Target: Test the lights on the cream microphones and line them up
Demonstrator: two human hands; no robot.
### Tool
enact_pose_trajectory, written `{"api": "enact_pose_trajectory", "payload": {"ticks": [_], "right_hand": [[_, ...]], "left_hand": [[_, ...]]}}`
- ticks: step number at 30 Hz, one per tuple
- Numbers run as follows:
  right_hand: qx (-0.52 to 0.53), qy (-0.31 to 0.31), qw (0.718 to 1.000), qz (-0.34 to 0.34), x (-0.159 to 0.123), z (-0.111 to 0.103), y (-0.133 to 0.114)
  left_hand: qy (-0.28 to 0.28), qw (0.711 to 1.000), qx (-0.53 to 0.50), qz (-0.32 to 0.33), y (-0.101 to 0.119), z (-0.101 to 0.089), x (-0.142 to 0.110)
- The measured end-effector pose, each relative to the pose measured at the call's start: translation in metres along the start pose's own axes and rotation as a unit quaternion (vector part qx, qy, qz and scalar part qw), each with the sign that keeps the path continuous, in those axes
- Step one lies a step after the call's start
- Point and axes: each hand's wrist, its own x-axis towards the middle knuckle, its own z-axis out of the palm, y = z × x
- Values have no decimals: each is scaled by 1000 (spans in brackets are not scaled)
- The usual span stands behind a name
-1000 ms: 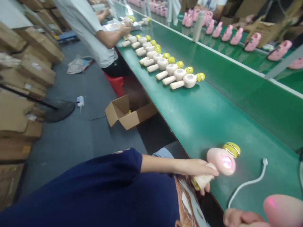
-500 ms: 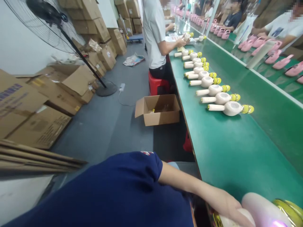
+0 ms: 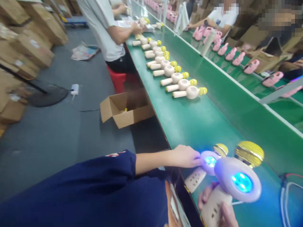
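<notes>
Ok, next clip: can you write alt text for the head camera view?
The person's right hand grips a pale pink microphone-shaped toy glowing blue, while the left hand touches a second lit toy. Beyond them, a row of unlit cream toys lies along a green workbench, with a co-worker at its far end.

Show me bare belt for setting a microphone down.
Bare green belt lies between the cream microphones and the lit microphone in the right hand; more runs beside the white rail. Crowded: the row itself, and around the left hand at the second lit microphone.
</notes>
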Motion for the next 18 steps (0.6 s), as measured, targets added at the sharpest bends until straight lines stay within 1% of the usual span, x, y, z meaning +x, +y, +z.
{"api": "enact_pose_trajectory", "payload": {"ticks": [2,3,5,7,10,13,16,18], "right_hand": [[47,-25,999,-1,-2,5,-1],[61,-27,998,0,-3,9,-3],[66,-10,998,0,-6,18,-6],[60,-4,998,-4,-8,26,-9],[61,-2,998,-2,-7,32,-9],[54,-13,998,-1,-2,35,-6],[21,-24,999,17,0,33,1],[-31,-48,998,30,2,30,7]], "left_hand": [[22,1000,-19,-6,0,-9,-7],[27,999,-31,-4,0,-13,-10],[34,997,-67,17,2,-17,-16],[22,989,-138,46,6,-19,-22],[-29,960,-270,60,11,-20,-29],[-67,934,-344,68,12,-22,-37],[-65,910,-406,50,7,-23,-50],[-69,882,-466,26,0,-21,-63]]}}
